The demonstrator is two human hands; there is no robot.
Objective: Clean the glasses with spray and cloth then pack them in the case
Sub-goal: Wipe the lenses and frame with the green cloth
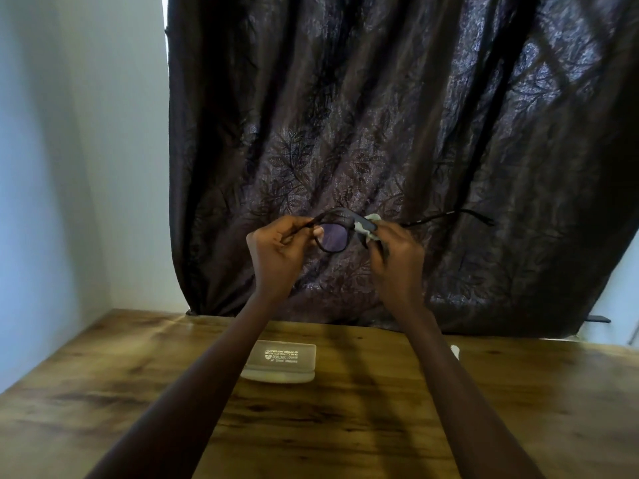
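I hold dark-framed glasses [333, 236] up in front of the curtain, well above the table. My left hand [276, 254] pinches the frame's left corner. My right hand [394, 257] presses a small pale grey-green cloth [370, 228] around the right lens, which the cloth hides. One temple arm sticks out to the right, past my right hand. The pale glasses case [281, 361] lies shut on the wooden table [345, 426], between my forearms. A small white object [455, 351] shows just beside my right forearm, mostly hidden; I cannot tell what it is.
A dark brown leaf-patterned curtain [397, 133] hangs behind the table's far edge. A pale wall [69, 167] closes off the left side.
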